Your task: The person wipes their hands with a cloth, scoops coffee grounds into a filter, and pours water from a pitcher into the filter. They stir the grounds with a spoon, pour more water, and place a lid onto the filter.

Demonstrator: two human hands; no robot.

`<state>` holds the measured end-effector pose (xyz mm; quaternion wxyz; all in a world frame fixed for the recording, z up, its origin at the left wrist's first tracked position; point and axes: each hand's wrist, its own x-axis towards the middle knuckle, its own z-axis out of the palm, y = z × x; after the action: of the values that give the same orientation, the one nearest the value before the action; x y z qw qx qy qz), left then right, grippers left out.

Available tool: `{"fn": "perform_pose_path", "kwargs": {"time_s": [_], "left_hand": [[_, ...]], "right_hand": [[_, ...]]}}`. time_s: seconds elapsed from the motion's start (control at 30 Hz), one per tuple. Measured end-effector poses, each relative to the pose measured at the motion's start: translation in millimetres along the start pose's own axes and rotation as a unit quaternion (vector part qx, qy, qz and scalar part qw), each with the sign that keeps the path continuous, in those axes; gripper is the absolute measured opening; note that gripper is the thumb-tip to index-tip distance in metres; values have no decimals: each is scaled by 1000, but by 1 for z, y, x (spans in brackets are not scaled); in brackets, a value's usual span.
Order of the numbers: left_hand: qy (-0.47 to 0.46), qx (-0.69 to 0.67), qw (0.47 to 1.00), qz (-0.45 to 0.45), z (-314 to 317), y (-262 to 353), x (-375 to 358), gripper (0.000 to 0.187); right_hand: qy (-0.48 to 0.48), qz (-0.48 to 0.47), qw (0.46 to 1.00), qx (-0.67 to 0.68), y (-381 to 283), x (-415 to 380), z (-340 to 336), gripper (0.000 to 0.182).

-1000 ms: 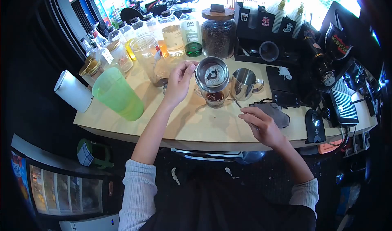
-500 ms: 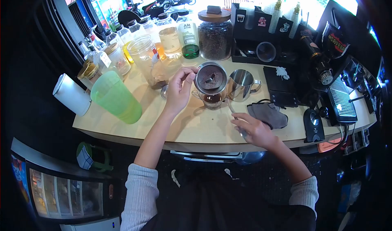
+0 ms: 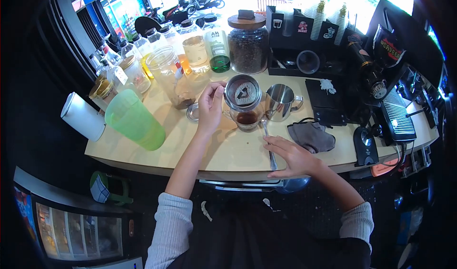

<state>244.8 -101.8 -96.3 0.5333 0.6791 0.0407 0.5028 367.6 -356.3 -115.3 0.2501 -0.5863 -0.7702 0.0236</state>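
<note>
My left hand (image 3: 211, 105) is closed on the rim of a round metal coffee filter (image 3: 243, 90). The filter is above a glass cup (image 3: 247, 121) that has dark brown liquid in it. Wet-looking grounds with a dark patch show inside the filter. A long metal spoon (image 3: 271, 156) lies on the counter to the right of the cup. Beside it, my right hand (image 3: 296, 158) is open, thumb and fingers apart around the handle; its fingertips are close to the spoon. A steel milk jug (image 3: 280, 101) stands right of the cup.
On the wooden counter (image 3: 223, 157), a green plastic pitcher (image 3: 134, 120) and a tall clear jar (image 3: 170, 78) stand left. Behind are bottles and a bean jar (image 3: 248, 48). A grey cloth (image 3: 312, 136), a black scale (image 3: 328, 108) and an espresso machine (image 3: 397, 117) are right.
My right hand has opened and let the spoon down onto the counter. The filter stays in my left hand, its inside now showing a paler surface around the dark patch.
</note>
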Motion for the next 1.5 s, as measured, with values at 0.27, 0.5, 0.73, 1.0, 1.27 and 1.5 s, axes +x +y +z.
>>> {"fn": "perform_pose_path", "kwargs": {"time_s": [0.27,0.5,0.73,1.0,1.27,1.5], "left_hand": [[25,-45,998,-35,7,-9,-8,21],[14,-59,997,-38,2,-12,-11,20],[19,-62,996,-64,-2,-11,-13,21],[36,-54,997,-42,-3,-11,-13,21],[39,-18,999,-18,-3,-9,-13,21],[42,-17,999,-6,-2,-5,-14,21]], "right_hand": [[286,161,934,-141,36,18,-44,33],[225,325,908,134,87,19,-39,23],[251,287,837,392,91,26,-27,17],[321,231,855,335,73,51,-69,17],[298,181,900,261,21,101,-118,17],[255,185,934,167,12,127,-121,21]]}}
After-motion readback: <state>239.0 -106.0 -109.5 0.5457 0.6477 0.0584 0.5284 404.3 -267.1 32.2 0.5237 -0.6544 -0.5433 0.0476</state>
